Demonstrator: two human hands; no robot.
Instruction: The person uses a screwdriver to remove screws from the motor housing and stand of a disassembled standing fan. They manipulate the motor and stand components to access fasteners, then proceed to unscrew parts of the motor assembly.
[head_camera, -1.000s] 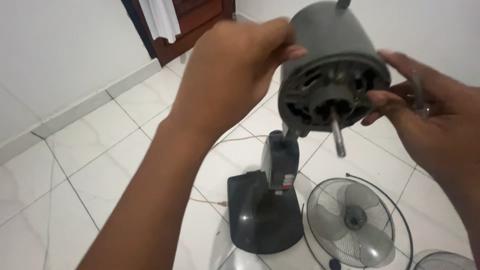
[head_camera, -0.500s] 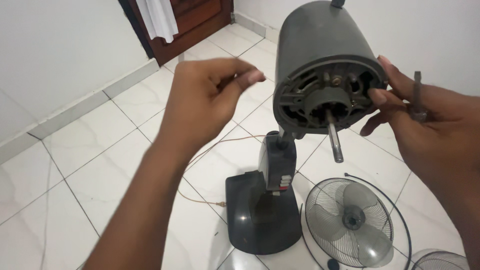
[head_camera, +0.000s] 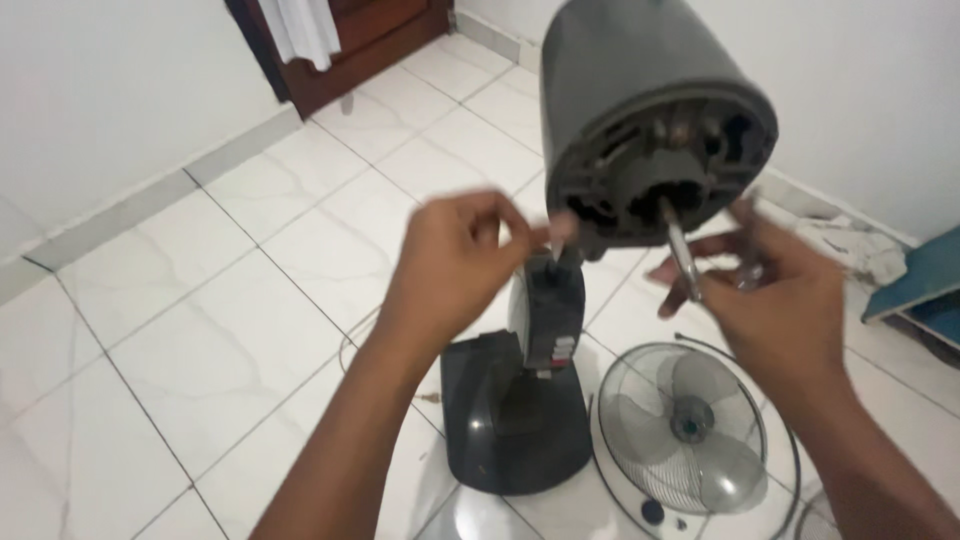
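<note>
A grey fan motor housing (head_camera: 640, 90) sits on top of a dark stand column (head_camera: 548, 315), its open face towards me and its metal shaft (head_camera: 680, 255) sticking out. My left hand (head_camera: 455, 260) is at the lower left edge of the housing with the fingertips pinched together; nothing shows between them. My right hand (head_camera: 790, 310) is blurred, just right of the shaft, fingers reaching towards it. A small dark tool (head_camera: 750, 272) seems to sit in its fingers.
On the white tiled floor stand the black fan base (head_camera: 510, 420) and, to its right, a round wire guard with translucent blades (head_camera: 685, 425). A thin cord (head_camera: 350, 345) runs left. A wooden door (head_camera: 370, 40), a crumpled cloth (head_camera: 850, 245) and a blue board (head_camera: 925, 275) lie behind.
My left hand let go of the housing's top, drew back, then came in to its lower left edge with pinched fingers. My right hand shifted lower, beside the shaft. The view moved closer.
</note>
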